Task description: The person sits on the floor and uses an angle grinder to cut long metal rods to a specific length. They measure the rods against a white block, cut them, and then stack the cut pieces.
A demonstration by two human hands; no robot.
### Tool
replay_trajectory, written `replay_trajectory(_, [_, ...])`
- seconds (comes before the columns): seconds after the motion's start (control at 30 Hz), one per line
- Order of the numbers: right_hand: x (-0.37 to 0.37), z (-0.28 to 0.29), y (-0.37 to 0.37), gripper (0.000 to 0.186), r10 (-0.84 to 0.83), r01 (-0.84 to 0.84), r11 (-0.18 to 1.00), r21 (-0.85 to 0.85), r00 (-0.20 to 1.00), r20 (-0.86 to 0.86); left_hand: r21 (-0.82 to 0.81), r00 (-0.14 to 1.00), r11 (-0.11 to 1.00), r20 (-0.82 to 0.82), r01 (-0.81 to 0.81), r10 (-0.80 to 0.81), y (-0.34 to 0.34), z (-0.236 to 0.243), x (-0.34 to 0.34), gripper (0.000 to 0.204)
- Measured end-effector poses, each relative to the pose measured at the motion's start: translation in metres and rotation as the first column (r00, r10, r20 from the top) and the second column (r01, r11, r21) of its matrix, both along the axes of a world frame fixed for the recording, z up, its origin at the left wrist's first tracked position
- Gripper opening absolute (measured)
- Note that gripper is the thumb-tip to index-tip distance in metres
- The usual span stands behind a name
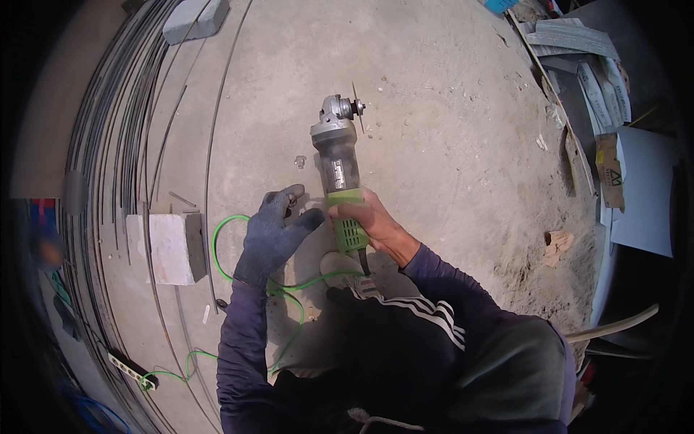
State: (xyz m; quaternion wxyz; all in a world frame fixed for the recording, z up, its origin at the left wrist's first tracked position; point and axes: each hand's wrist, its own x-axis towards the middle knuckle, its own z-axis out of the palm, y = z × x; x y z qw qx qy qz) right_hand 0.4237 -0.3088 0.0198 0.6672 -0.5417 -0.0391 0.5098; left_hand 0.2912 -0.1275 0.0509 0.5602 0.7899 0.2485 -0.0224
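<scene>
My right hand (377, 223), bare, is wrapped round the green rear body of an angle grinder (338, 165). The grinder's grey head points away from me, and its thin cutting disc (358, 108) stands edge-on at the right of the head. Just left of the grinder is my left hand (272, 233) in a dark blue-grey glove. Its thumb and fingers are bent but apart, with nothing seen between them. From the grinder's rear end a bright green power cord (219, 249) loops across the floor beneath my left arm.
Long thin metal rods (108, 152) run along the left side. A pale block (168, 249) lies near them, another block (195, 20) at the far left. A power strip (131, 370) lies at lower left. Torn cardboard (609, 170) and white sheets (643, 192) line the right.
</scene>
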Motion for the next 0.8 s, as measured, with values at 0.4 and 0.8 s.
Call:
replay_trajectory(0.4, [0.168, -0.103, -0.223, 0.045, -0.38, 0.709, 0.377, -0.596, 0.705, 0.598, 0.136, 0.972, 0.99, -0.225, -0.033, 0.063, 0.055, -0.021, -0.18, 0.046])
replay_trajectory(0.8, [0.208, -0.175, -0.266, 0.046, -0.187, 0.598, 0.48, -0.642, 0.785, 0.591, 0.547, 0.795, 0.827, -0.439, -0.133, 0.419, 0.107, 0.02, -0.25, 0.06])
